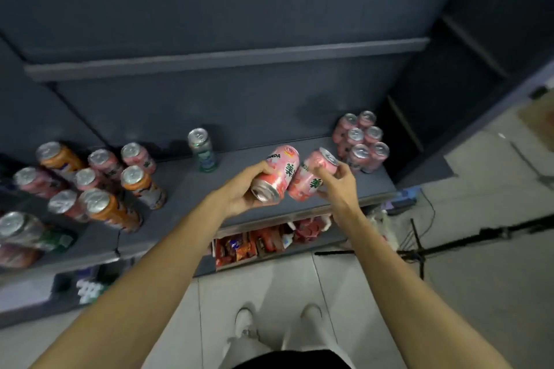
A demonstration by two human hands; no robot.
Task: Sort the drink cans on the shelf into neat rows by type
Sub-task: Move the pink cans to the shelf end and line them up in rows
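At far right on the shelf (186, 189) we see pink rows (361, 141) formed; left hand (244, 189) and right hand (337, 186) each clasp a pink can; mixed cans (99, 186) remain

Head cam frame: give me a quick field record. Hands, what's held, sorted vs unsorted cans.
left hand: grips a pink can, tilted
right hand: grips a second pink can, tilted
held cans: side by side above the shelf
sorted group: six pink cans upright in two rows at the shelf's right end
unsorted: mixed pink and orange cans on the left
lone item: green can upright near the back, centre
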